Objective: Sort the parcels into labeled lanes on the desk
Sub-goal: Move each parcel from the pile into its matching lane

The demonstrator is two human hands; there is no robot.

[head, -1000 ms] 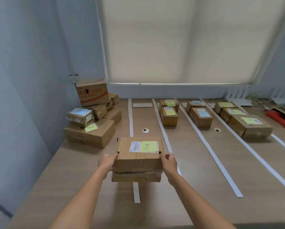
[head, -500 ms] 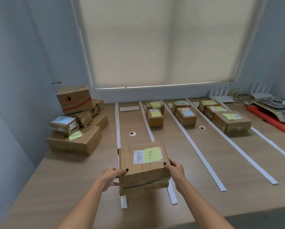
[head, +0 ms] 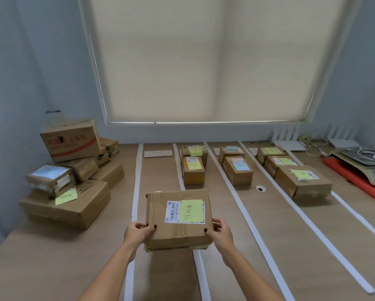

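Both hands grip one cardboard parcel [head: 177, 220] by its near corners: the left hand [head: 137, 233] curls its fingers round the near left corner, thumb on top, and the right hand [head: 220, 232] does the same at the near right corner, dark-painted nails showing on the top face. Both forearms reach forward from the bottom of the view, roughly parallel. The parcel is a squat brown box, creased and dented along its left side, with clear tape across the top. A white barcode label [head: 172, 211] sits on its top face, partly covered by a yellow-green sticky note [head: 191, 211] with handwritten characters. The box is over the leftmost lane of the desk [head: 41, 257], between two white tape strips [head: 135, 192]; whether it rests on the surface cannot be told. Sorted parcels [head: 193, 170] stand in the lanes further right, and an unsorted stack of boxes [head: 69, 177] sits at the left.
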